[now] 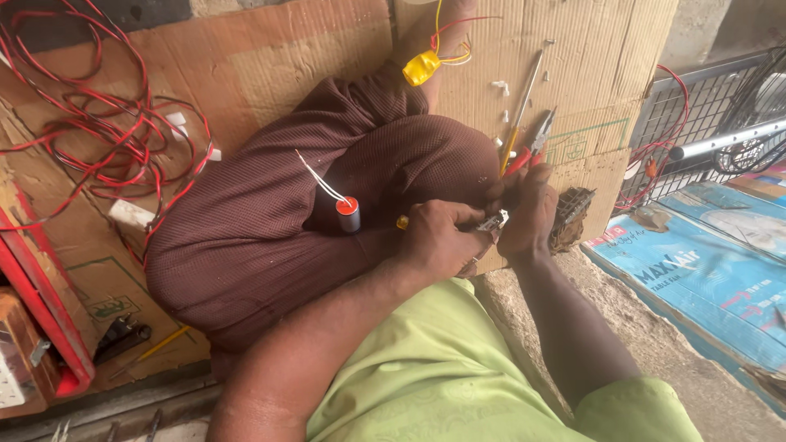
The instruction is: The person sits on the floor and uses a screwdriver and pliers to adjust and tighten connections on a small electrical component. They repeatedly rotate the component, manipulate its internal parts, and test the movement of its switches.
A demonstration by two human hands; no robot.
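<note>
On the cardboard-covered floor, a small metal part (494,221) is sitting between both hands above the knee, left fingers (446,233) and right fingers (520,214) pinching its opposite ends.

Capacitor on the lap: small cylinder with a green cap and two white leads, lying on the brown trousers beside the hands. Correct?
Not quite. The head view shows the capacitor has an orange-red cap, not green. The rest holds: a small cylinder with two white leads, lying on the brown trousers beside the left hand and right hand.
</note>
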